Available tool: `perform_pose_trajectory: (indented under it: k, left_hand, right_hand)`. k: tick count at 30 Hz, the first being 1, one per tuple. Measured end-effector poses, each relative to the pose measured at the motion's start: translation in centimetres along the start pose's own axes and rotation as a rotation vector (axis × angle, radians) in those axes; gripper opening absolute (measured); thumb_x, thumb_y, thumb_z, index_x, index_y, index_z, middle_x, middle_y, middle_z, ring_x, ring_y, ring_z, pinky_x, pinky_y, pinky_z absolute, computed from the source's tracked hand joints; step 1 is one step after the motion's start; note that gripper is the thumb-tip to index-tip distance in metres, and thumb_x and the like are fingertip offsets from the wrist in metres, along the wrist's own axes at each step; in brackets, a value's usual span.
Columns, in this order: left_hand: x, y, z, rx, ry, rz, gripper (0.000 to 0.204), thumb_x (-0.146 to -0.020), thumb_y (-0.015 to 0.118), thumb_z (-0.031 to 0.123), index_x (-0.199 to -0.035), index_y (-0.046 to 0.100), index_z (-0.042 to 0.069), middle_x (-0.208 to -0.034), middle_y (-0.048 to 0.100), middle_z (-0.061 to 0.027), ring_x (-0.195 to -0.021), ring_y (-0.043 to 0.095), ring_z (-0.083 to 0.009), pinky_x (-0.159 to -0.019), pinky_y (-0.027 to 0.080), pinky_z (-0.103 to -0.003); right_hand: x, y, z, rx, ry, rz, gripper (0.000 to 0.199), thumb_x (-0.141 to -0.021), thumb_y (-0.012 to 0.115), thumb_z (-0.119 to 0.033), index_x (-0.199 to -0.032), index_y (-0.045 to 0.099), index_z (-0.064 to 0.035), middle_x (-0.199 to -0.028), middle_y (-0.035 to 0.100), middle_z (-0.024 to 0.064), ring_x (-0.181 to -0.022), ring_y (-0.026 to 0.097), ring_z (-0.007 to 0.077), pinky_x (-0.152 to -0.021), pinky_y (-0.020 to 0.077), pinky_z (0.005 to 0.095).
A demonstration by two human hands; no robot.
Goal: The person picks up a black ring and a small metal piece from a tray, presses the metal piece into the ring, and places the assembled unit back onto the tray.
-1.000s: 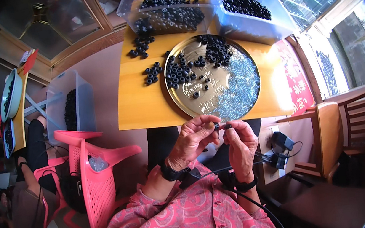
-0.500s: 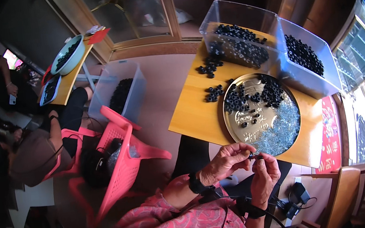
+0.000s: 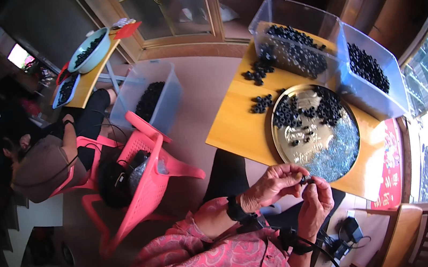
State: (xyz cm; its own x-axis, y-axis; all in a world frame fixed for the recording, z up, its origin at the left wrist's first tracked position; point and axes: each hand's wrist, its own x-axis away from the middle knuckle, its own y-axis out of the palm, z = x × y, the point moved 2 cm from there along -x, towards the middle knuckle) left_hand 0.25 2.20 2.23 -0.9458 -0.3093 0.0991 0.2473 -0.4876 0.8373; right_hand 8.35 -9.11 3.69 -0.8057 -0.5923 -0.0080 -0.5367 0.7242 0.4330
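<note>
Over the near edge of a round gold tray [image 3: 301, 150], my left hand [image 3: 272, 186] and my right hand [image 3: 316, 205] meet. Between their fingertips is a small black ring-shaped part [image 3: 305, 180], pinched from both sides; its finer detail is too small to make out. Black rings [image 3: 328, 109] lie in loose heaps on the tray's far half, with a few single ones nearer its middle. A spread of tiny shiny blue-clear pieces [image 3: 336, 156] covers the near right of the tray.
The yellow wooden table [image 3: 235, 130] also bears black rings [image 3: 261, 104] and two clear bins [image 3: 371, 99] of them. Left stand a pink plastic chair [image 3: 141, 197] with a black bag, a floor bin [image 3: 169, 104] and a seated person [image 3: 40, 167]. Cables and adapters [image 3: 351, 230] lie lower right.
The view has shifted, so the table and tray sit slightly further right. Both hands keep their pinch on the black part; its pose has changed little.
</note>
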Motion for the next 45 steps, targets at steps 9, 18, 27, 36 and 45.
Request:
perform_pose_trajectory:
  k: [9,18,27,36,45]
  left_hand:
    - [-0.2,0.5,0.9,0.043,-0.038,0.049,0.025,-0.095,0.056,0.013,-0.117,0.058,0.000,-0.089,0.063,-0.0071,-0.070,0.063,-0.0123,-0.065,0.051,-0.025]
    - [-0.8,0.8,-0.5,0.007,-0.083,0.046,0.023,-0.095,0.056,0.014,-0.114,0.059,0.001,-0.084,0.063,-0.0051,-0.067,0.062,-0.0111,-0.060,0.048,-0.023]
    - [-0.5,0.7,-0.6,-0.022,-0.071,0.046,0.023,-0.096,0.055,0.013,-0.115,0.059,0.000,-0.080,0.064,-0.0060,-0.068,0.062,-0.0123,-0.063,0.050,-0.024]
    - [-0.4,1.1,-0.8,-0.076,-0.059,0.053,0.023,-0.095,0.057,0.013,-0.113,0.060,0.000,-0.082,0.064,-0.0064,-0.069,0.063,-0.0121,-0.065,0.052,-0.024]
    - [-0.5,1.5,-1.5,-0.096,-0.049,0.070,0.022,-0.092,0.060,0.012,-0.111,0.061,-0.001,-0.083,0.066,-0.0072,-0.068,0.064,-0.0135,-0.065,0.055,-0.025]
  right_hand:
    - [-0.5,0.1,0.2,-0.079,0.002,0.020,0.014,-0.087,0.061,0.003,-0.101,0.064,0.0030,-0.102,0.057,0.0071,-0.075,0.053,0.0088,-0.064,0.0428,0.0212]
    - [-0.1,-0.6,-0.1,-0.057,-0.036,0.038,0.016,-0.087,0.063,0.002,-0.103,0.065,0.0025,-0.101,0.056,0.0055,-0.079,0.052,0.0082,-0.066,0.0427,0.0207]
    - [0.2,-0.4,0.2,-0.064,-0.035,0.028,0.016,-0.087,0.063,0.001,-0.103,0.065,0.0020,-0.101,0.056,0.0046,-0.080,0.052,0.0080,-0.068,0.0428,0.0211]
    - [0.4,-0.6,0.1,-0.047,-0.063,0.031,0.015,-0.088,0.063,0.001,-0.103,0.065,0.0026,-0.100,0.057,0.0045,-0.081,0.052,0.0082,-0.069,0.0427,0.0211]
    - [1.0,-1.3,-0.1,-0.077,-0.054,0.050,0.017,-0.089,0.062,-0.001,-0.106,0.064,0.0029,-0.100,0.058,0.0038,-0.079,0.054,0.0077,-0.068,0.0439,0.0210]
